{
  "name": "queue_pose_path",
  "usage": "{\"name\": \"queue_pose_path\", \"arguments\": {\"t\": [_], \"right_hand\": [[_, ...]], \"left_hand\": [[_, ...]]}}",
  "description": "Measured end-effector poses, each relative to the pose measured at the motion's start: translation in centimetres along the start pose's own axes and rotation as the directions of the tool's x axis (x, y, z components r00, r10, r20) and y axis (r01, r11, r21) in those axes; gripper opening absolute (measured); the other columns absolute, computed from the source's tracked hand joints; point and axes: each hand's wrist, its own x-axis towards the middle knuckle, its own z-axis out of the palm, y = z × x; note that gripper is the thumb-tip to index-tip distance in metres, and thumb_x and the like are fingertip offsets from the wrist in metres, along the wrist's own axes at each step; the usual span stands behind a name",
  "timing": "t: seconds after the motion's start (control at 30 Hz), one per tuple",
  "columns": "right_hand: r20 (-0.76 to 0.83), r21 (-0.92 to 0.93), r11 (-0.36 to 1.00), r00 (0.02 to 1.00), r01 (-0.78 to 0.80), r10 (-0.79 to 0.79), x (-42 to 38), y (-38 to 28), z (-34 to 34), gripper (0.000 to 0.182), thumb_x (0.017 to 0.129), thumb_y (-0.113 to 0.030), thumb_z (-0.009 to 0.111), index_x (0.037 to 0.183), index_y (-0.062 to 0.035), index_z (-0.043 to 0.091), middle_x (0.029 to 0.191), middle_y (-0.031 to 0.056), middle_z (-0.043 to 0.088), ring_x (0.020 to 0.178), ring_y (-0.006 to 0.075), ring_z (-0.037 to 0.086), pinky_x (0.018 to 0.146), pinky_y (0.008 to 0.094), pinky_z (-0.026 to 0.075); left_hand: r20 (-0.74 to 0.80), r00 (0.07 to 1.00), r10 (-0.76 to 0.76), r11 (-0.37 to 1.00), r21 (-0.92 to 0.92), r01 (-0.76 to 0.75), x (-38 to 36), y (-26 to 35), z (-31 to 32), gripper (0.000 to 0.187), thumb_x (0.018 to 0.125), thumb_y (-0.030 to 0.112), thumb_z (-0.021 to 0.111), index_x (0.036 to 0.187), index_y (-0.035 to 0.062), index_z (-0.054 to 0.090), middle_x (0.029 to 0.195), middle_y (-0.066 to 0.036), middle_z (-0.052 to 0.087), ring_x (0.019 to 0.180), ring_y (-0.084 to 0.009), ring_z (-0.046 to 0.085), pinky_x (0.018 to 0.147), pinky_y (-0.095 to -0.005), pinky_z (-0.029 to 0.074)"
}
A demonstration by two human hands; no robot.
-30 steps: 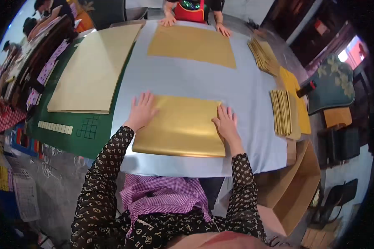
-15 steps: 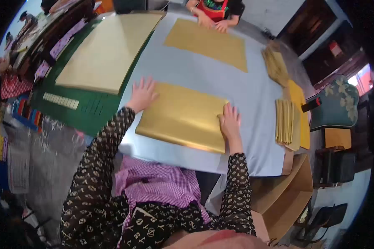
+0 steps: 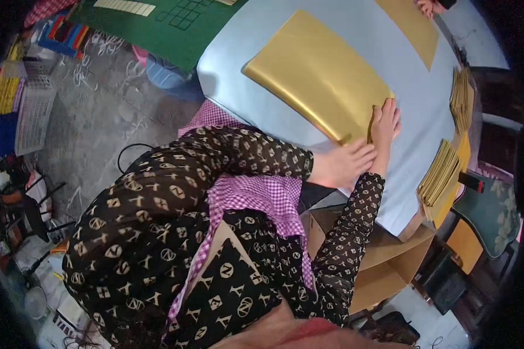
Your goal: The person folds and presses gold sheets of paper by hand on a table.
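Note:
A folded gold sheet (image 3: pixel 320 70) lies on the table's pale blue cover (image 3: pixel 227 64), its rounded fold facing my body. My left hand (image 3: pixel 346 165) is at the sheet's near right corner, palm down with the fingers spread a little, close against my right wrist. At the sheet's right edge rests my right hand (image 3: pixel 385 121), fingers stretched out, its fingertips by the far right corner. Neither hand grips anything that I can see.
Another gold sheet (image 3: pixel 413 29) lies farther back, near a person's hand (image 3: pixel 428 7). Folded gold stacks (image 3: pixel 439 174) (image 3: pixel 461 100) line the right edge. A green mat (image 3: pixel 174 35) is at upper left, a cardboard box (image 3: pixel 390 279) below the table.
My left hand has left the sheet's far left corner and crossed to the near right corner. My right hand stays at the right edge. The view has turned and shifted right.

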Motion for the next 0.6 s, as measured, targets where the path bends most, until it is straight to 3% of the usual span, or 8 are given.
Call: {"name": "queue_pose_path", "arguments": {"t": [0.07, 0.1, 0.4, 0.5, 0.6], "right_hand": [[-0.06, 0.022, 0.999, 0.998, 0.028, -0.027, 0.2, 0.4, 0.6, 0.057, 0.098, -0.041, 0.036, 0.147, -0.0127, 0.032, 0.157, 0.005, 0.024, 0.145, 0.0328, 0.017, 0.114, 0.0532, 0.011], [-0.059, 0.024, 0.999, 0.998, 0.037, -0.036, 0.3, 0.7, 0.9, 0.057, 0.098, -0.041, 0.036, 0.147, -0.0127, 0.032, 0.157, 0.005, 0.024, 0.145, 0.0328, 0.017, 0.114, 0.0532, 0.011], [-0.018, -0.036, 0.999, 1.0, -0.023, 0.022, 0.5, 0.7, 0.8, 0.06, 0.097, -0.046, 0.032, 0.15, -0.0173, 0.028, 0.158, 0.003, 0.021, 0.145, 0.0302, 0.016, 0.113, 0.0516, 0.012], [-0.009, -0.022, 1.0, 1.0, -0.022, 0.022, 0.4, 0.3, 0.5, 0.06, 0.098, -0.046, 0.031, 0.15, -0.0176, 0.027, 0.158, 0.0022, 0.02, 0.146, 0.0296, 0.016, 0.113, 0.0522, 0.012], [0.007, -0.054, 0.998, 1.0, -0.028, 0.028, 0.5, 0.3, 0.4, 0.06, 0.098, -0.046, 0.031, 0.15, -0.0179, 0.026, 0.159, 0.0023, 0.02, 0.146, 0.0296, 0.016, 0.113, 0.0528, 0.012]], "left_hand": [[0.121, 0.989, -0.084, 0.938, 0.345, 0.037, 0.0, 1.6, 1.2, 0.084, 0.083, 0.058, 0.053, 0.137, -0.0046, 0.042, 0.15, -0.019, 0.033, 0.14, -0.0317, 0.027, 0.114, -0.0498, 0.018], [0.198, 0.979, -0.046, 0.959, 0.283, -0.012, 0.0, 1.1, 1.2, 0.088, 0.082, 0.06, 0.052, 0.138, -0.006, 0.04, 0.149, -0.019, 0.034, 0.141, -0.0341, 0.025, 0.115, -0.0497, 0.015], [0.2, 0.978, -0.064, 0.97, 0.244, 0.014, -3.9, -2.4, -1.0, 0.086, 0.085, 0.059, 0.049, 0.134, -0.0115, 0.042, 0.145, -0.026, 0.035, 0.137, -0.0415, 0.027, 0.114, -0.0543, 0.013], [0.113, 0.986, -0.12, 0.974, 0.203, 0.095, -5.9, -4.3, -3.1, 0.081, 0.084, 0.056, 0.054, 0.129, -0.0106, 0.049, 0.141, -0.029, 0.039, 0.135, -0.0432, 0.032, 0.111, -0.057, 0.016], [0.125, 0.968, -0.216, 0.955, 0.232, 0.183, -8.2, -6.9, -5.9, 0.079, 0.083, 0.055, 0.056, 0.128, -0.0095, 0.05, 0.141, -0.027, 0.04, 0.135, -0.0415, 0.032, 0.111, -0.057, 0.017]]}}
